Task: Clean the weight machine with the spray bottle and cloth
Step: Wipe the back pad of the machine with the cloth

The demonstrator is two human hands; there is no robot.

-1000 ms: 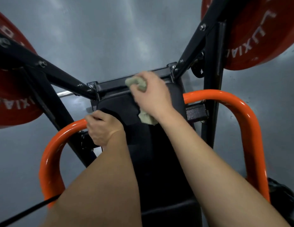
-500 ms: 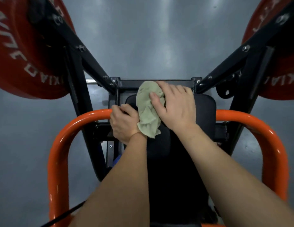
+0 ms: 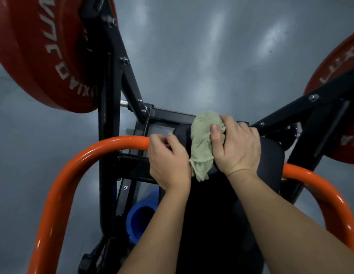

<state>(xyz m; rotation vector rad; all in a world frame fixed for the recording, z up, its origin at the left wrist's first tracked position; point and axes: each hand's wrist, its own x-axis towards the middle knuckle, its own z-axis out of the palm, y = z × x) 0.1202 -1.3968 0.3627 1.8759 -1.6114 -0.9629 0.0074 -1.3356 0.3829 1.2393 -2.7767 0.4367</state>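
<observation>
At centre frame, the right hand [image 3: 237, 149] is pressing the cloth [image 3: 203, 143] onto the top of the black pad [image 3: 271, 155], thumb lying across it and fingers [image 3: 244, 128] curling over the pad's upper rim. The cloth is hanging lengthwise down the frame, between both hands. The left hand [image 3: 168, 163] is gripping the orange bar [image 3: 93, 155] beside the pad. Bare pad is lying right of and below the cloth, nearest the right hand, so the next stroke is probably heading there. No spray bottle is showing.
</observation>
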